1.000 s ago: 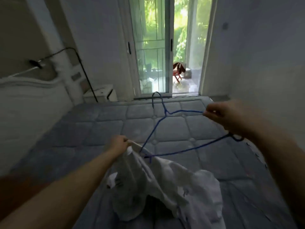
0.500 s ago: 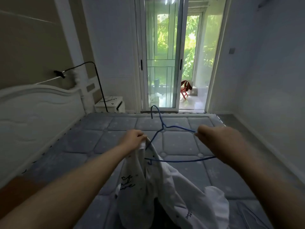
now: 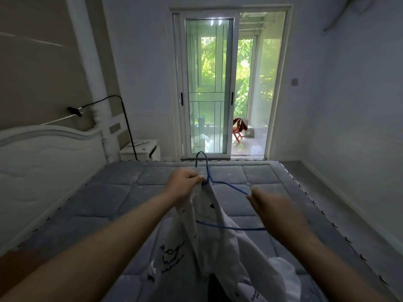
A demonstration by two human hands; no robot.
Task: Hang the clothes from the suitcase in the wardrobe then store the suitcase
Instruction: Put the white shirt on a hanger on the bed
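Observation:
A white shirt (image 3: 205, 243) with black lettering hangs over the bare mattress (image 3: 130, 192), partly threaded onto a blue wire hanger (image 3: 224, 184). My left hand (image 3: 184, 185) pinches the shirt's collar together with the hanger's neck, just below the hook. My right hand (image 3: 274, 212) grips the hanger's right end, where the sloped arm meets the bottom bar; it is blurred. The hanger's left half is hidden inside the shirt. No suitcase or wardrobe shows.
A white headboard (image 3: 43, 158) runs along the left. A white nightstand (image 3: 140, 150) with a black lamp stand sits in the far corner. A sliding glass door (image 3: 207, 88) stands half open to a balcony with a red chair (image 3: 237, 131). Floor runs along the right wall.
My left hand rose with the collar to the hanger's neck, pulling the shirt further onto the hanger. My right hand drew closer in. The view tilted up toward the door.

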